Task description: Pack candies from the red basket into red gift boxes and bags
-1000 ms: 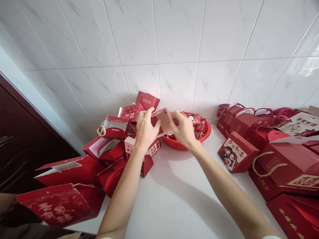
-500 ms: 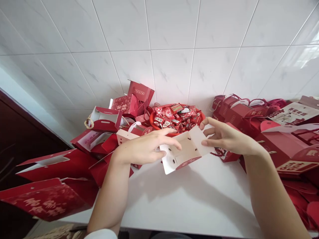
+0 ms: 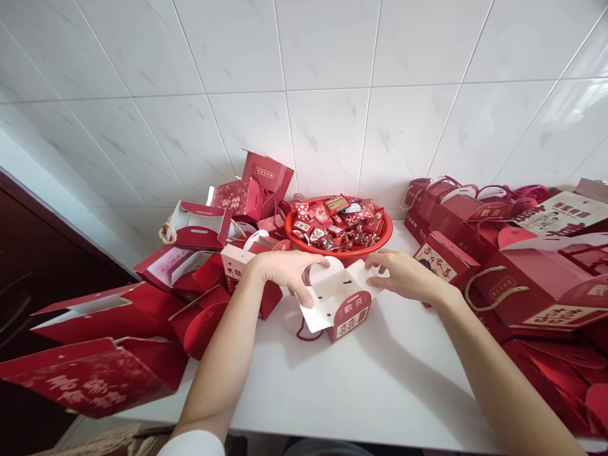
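Observation:
A small red gift box (image 3: pixel 350 316) stands on the white table with its top open, white inside, its side flaps spread outward. A dark red cord loop hangs at its left. My left hand (image 3: pixel 289 272) grips the left flap, thumb on its upper face. On the other side, my right hand (image 3: pixel 396 273) has its fingers closed on the right flap. Just behind the box is a red basin (image 3: pixel 336 252) heaped with wrapped sweets (image 3: pixel 332 221).
Open red boxes and bags (image 3: pixel 190 228) crowd the left side of the table (image 3: pixel 380 386). More red boxes with cord handles (image 3: pixel 536 272) are piled at the right. A tiled wall (image 3: pixel 327 139) rises behind.
The box has gone from tilted in my hands to upright on the table, its printed front now showing. Both hands have moved with it, and the basin is less covered.

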Tool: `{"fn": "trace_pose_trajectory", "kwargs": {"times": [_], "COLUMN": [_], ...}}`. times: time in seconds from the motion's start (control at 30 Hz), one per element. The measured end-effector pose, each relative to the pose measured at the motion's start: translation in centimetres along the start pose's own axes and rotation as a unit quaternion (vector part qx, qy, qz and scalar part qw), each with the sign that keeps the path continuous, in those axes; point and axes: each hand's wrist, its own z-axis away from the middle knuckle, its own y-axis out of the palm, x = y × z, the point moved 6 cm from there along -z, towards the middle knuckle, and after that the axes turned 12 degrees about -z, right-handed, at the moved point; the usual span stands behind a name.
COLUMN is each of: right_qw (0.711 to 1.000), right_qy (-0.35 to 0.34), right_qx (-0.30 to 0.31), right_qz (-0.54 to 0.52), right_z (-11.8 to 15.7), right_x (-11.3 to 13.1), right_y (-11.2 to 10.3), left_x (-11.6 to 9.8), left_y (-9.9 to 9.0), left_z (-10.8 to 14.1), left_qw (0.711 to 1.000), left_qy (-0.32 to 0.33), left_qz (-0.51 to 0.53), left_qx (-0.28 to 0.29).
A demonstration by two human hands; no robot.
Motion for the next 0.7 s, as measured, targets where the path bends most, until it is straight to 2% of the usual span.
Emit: {"fn": "trace_pose_trajectory", "kwargs": {"times": [0.13, 0.27, 0.4, 0.53, 0.7], "right_qw": [1.0, 0.995, 0.985, 0.988, 0.993], "right_qy": [0.007, -0.008, 0.006, 0.056, 0.048], "right_qx": [0.022, 0.093, 0.154, 0.126, 0.106], "right_qz": [0.015, -0.046, -0.079, -0.069, -0.037], "right_z": [0.6, 1.1, 1.4, 1.1, 1.4], "right_x": [0.5, 0.7, 0.3, -0.8, -0.3], "right_y": [0.7, 1.2, 1.3, 1.1, 1.0], "left_x": [0.3, 0.6, 1.0, 1.6, 1.2], "left_y": [0.5, 0.8, 1.1, 1.2, 0.8], "left_z": [0.0, 0.2, 0.0, -0.5, 0.0], "left_qw": [0.999, 0.994, 0.991, 0.991, 0.995], "left_qy": [-0.025, -0.062, -0.08, -0.1, -0.095], "left_qz": [0.026, 0.064, 0.092, 0.084, 0.039], "left_qx": [0.035, 0.056, 0.059, 0.026, -0.003]}}
